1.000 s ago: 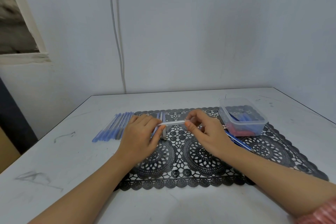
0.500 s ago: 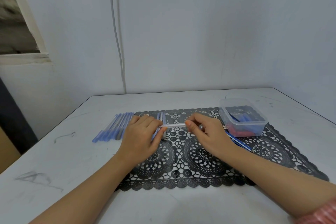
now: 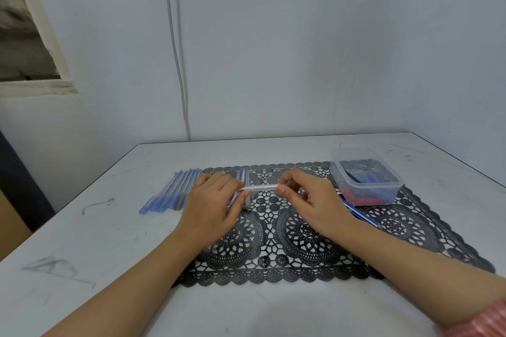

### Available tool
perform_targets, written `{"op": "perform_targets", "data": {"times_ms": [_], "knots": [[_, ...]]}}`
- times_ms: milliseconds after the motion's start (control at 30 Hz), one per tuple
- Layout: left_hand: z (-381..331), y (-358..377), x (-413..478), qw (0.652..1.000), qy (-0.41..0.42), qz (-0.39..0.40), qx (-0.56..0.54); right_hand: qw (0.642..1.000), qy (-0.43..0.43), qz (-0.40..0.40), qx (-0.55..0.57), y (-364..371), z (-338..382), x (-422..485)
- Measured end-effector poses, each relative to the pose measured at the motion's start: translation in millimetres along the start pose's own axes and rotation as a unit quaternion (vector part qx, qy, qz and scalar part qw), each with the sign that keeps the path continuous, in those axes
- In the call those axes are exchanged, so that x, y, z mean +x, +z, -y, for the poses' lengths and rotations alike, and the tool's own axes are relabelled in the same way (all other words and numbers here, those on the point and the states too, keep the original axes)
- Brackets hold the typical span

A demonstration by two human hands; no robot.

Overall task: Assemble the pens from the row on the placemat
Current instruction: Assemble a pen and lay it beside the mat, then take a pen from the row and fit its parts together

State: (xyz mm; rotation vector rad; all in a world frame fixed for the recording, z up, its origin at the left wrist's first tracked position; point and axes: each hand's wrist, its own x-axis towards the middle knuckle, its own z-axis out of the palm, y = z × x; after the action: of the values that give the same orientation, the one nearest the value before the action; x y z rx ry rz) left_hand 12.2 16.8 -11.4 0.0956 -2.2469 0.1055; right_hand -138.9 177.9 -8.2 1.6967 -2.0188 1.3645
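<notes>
A clear pen barrel [image 3: 261, 188] lies level above the black lace placemat [image 3: 306, 241], held at both ends. My left hand [image 3: 212, 205] pinches its left end between thumb and fingers. My right hand [image 3: 312, 200] pinches the right end with curled fingers. Behind my left hand a short row of pale pen barrels [image 3: 244, 175] lies on the placemat, partly hidden. A row of blue-tinted pens [image 3: 172, 193] lies on the table left of the placemat. Thin blue refills [image 3: 358, 212] lie on the placemat beside my right wrist.
A clear plastic tub [image 3: 367, 175] with blue and red small parts stands on the placemat's far right corner. The white table [image 3: 95, 241] meets a wall behind, and its left edge drops off near the pen row.
Both hands have stayed almost in place with the barrel between them; it has only shifted very slightly.
</notes>
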Motion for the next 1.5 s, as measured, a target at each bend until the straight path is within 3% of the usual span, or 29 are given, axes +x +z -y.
{"op": "perform_targets", "data": {"times_ms": [267, 433, 567, 800, 933, 1100, 1500], "knots": [[1, 1, 1, 0.999, 0.033, -0.005, 0.024, 1.0, 0.003, -0.003, -0.02, 1, -2, 0], [5, 3, -1, 0.999, 0.02, 0.008, 0.028, 0.997, 0.077, 0.023, 0.01, 5, 0, -3], [14, 4, -2, 0.998, -0.058, -0.002, 0.01, 0.979, 0.077, 0.142, -0.127, 11, 2, -9], [49, 1, -4, 0.973, -0.231, -0.014, 0.002, 0.923, 0.098, 0.311, -0.204, 18, -1, -13], [81, -13, -11, 0.93, -0.368, 0.003, 0.013, 0.914, 0.09, 0.326, -0.223, 20, -2, -11], [112, -24, -28, 0.879, -0.476, -0.002, 0.015, 0.914, 0.086, 0.324, -0.23, 19, -1, -11], [130, -16, -41, 0.844, -0.536, 0.018, -0.006, 0.911, 0.088, 0.328, -0.233, 20, 2, -9]]}}
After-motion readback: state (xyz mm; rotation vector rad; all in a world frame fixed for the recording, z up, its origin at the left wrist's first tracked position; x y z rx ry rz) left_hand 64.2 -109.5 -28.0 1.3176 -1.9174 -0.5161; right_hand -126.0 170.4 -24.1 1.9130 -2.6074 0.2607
